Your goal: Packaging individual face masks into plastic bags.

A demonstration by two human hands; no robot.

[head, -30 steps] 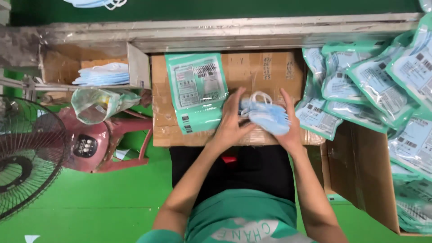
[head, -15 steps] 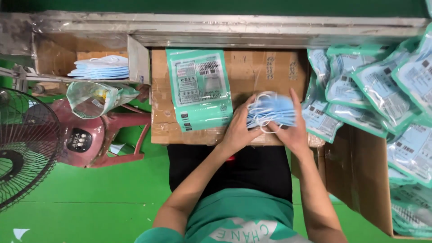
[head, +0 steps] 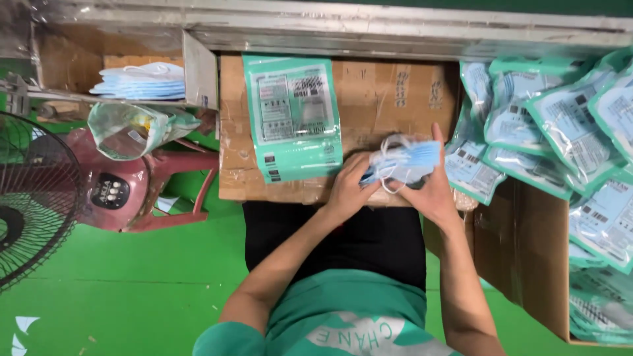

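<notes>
Both my hands hold a small stack of light blue face masks (head: 403, 161) with white ear loops, just above the near edge of a cardboard box top (head: 389, 92). My left hand (head: 348, 189) grips the stack's left end. My right hand (head: 432, 190) wraps its right side, thumb pointing up. A stack of empty teal and clear packaging bags (head: 293, 118) lies flat on the cardboard, just left of my hands.
Several filled teal mask packs (head: 547, 125) are heaped in a cardboard box (head: 521, 250) on the right. More blue masks (head: 142, 82) lie in a box at upper left. A plastic bag (head: 128, 128), a red stool (head: 175, 191) and a fan (head: 30, 198) stand on the left.
The mask stack was lifted off the cardboard and squared up between both hands, shifting slightly right. The view has also drifted a little.
</notes>
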